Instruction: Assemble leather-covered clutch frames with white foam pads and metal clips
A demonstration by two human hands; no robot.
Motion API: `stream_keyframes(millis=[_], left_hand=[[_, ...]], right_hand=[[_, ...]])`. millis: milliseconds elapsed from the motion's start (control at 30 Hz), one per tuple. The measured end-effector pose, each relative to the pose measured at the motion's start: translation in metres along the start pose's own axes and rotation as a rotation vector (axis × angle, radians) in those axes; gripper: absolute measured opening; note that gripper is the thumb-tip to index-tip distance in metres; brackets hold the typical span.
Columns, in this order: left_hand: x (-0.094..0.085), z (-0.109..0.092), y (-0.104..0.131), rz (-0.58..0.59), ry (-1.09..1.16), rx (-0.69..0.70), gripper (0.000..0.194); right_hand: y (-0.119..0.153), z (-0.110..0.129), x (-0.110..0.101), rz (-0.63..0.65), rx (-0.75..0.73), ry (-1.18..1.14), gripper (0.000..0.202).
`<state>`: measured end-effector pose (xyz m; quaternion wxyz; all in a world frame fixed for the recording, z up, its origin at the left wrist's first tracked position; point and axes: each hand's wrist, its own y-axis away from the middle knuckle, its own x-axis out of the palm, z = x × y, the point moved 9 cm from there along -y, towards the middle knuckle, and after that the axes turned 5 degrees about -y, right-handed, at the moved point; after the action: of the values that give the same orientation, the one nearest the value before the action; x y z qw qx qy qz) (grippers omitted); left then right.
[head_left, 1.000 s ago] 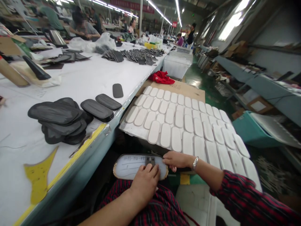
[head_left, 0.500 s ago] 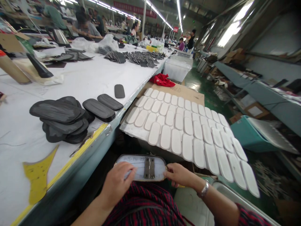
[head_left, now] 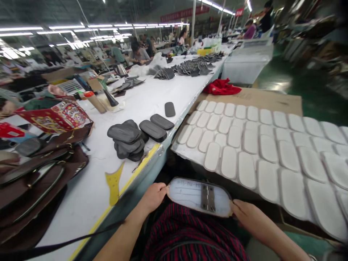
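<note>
Above my lap is an oval panel [head_left: 187, 195] with a whitish, translucent face, faint handwriting and a dark hinge-like strip across its right part. My left hand [head_left: 155, 195] pinches the panel's left end between thumb and fingers. At the opposite end, my right hand [head_left: 241, 210] grips the rim, its fingers partly hidden beneath. To the left on the white table [head_left: 92, 181] lie a pile of dark oval pieces [head_left: 126, 134] and a smaller stack [head_left: 152, 130]. Rows of white oval pieces [head_left: 229, 162] cover a low board on the right.
A yellow template [head_left: 113, 183] lies near the table's yellow-taped edge. Brown leather bags [head_left: 40, 174] and a red patterned box [head_left: 59, 116] stand at the left. A red cloth [head_left: 221, 87] rests on cardboard [head_left: 272, 99] beyond the white pieces. People work farther back.
The view has swung left, bringing the bags and box into sight. My left hand has shifted from over the panel's face to its left end. My right hand still holds the other end.
</note>
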<state>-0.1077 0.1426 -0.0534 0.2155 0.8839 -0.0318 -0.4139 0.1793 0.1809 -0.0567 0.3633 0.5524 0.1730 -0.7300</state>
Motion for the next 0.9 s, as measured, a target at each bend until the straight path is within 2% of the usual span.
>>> stream_keyframes(millis=[133,333,467,633,767,900], left_hand=[[-0.007,-0.001,-0.003,-0.034,-0.002,0.0,0.027],[-0.007,-0.01,0.003,-0.063,-0.041,0.029,0.031],[-0.01,-0.013,0.0,-0.109,-0.131,0.032,0.027],[-0.002,0.0,-0.007,-0.049,-0.059,-0.061,0.025],[0.005,0.005,-0.003,-0.002,0.014,-0.087,0.027],[0.011,0.005,0.005,0.063,0.183,-0.117,0.039]], right_hand=[[-0.003,-0.004,0.002,0.059,0.026,-0.005,0.025],[-0.004,-0.016,0.003,0.117,0.211,-0.162,0.029],[-0.004,-0.013,0.009,0.159,0.187,-0.07,0.026],[-0.003,-0.019,0.011,0.127,0.244,-0.198,0.025],[0.0,-0.023,0.011,0.139,0.333,-0.266,0.028],[-0.001,-0.016,0.008,0.116,0.241,-0.246,0.023]])
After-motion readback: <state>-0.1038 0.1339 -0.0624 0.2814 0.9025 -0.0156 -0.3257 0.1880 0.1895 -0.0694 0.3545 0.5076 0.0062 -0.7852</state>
